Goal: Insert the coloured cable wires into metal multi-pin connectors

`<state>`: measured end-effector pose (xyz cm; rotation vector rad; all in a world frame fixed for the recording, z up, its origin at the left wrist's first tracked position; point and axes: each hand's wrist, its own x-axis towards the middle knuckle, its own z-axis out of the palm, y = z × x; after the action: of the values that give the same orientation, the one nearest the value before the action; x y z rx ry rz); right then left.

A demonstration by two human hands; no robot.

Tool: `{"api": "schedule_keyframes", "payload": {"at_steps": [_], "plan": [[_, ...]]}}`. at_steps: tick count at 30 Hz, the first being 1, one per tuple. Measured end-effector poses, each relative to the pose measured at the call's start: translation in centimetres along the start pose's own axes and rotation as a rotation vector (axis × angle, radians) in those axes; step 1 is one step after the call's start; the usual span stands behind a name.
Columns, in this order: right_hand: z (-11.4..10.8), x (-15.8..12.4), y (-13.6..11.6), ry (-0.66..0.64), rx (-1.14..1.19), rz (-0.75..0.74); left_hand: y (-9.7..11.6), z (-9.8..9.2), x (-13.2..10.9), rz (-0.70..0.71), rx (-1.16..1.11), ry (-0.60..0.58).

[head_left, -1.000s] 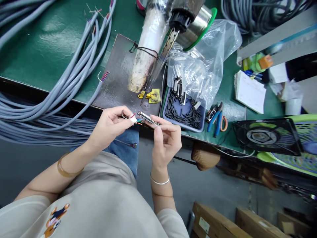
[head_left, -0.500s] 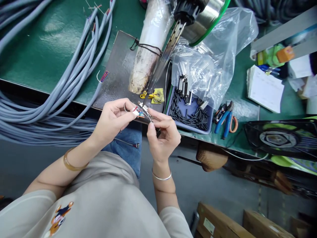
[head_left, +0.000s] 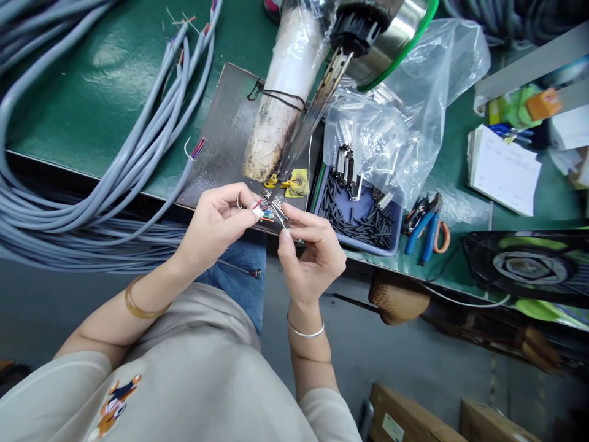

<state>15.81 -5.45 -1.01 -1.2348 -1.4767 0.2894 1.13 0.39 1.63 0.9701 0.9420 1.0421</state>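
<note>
My left hand (head_left: 223, 218) is closed, its thumb and fingertips pinching a bunch of thin coloured wires (head_left: 267, 216). These run to a small metal multi-pin connector (head_left: 277, 209) between my two hands. A thin silvery solder wire (head_left: 280, 221) is pinched in my right hand (head_left: 313, 248), its end reaching the connector's pins. My right index finger lies close beside the connector; whether it presses on it I cannot tell. From above, a soldering iron (head_left: 317, 104) slants down with its tip at the connector, partly blurred.
A blue bin (head_left: 396, 230) holds black sleeves and connectors, with a clear plastic bag (head_left: 437, 110) over it. Nearby are blue-handled pliers (head_left: 426, 230), a solder spool (head_left: 400, 43), a wrapped white tube (head_left: 278, 104) and a yellow sponge (head_left: 298, 182). Grey cables (head_left: 115, 178) fill the left.
The view has shifted slightly, so the bench appears further right and lower. My hands and the connector sit a little closer to the soldering iron's tip. Both grips are the same.
</note>
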Motion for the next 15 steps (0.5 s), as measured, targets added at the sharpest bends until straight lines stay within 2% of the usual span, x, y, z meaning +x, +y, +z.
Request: {"api": "schedule_keyframes", "payload": {"at_steps": [10, 15], "plan": [[0.11, 0.34, -0.12, 0.019, -0.03, -0.048, 0.08, -0.09, -0.06, 0.014, 0.005, -0.015], [0.03, 0.67, -0.32, 0.024, -0.067, -0.087, 0.26, -0.02, -0.06, -0.025, -0.007, -0.008]]}}
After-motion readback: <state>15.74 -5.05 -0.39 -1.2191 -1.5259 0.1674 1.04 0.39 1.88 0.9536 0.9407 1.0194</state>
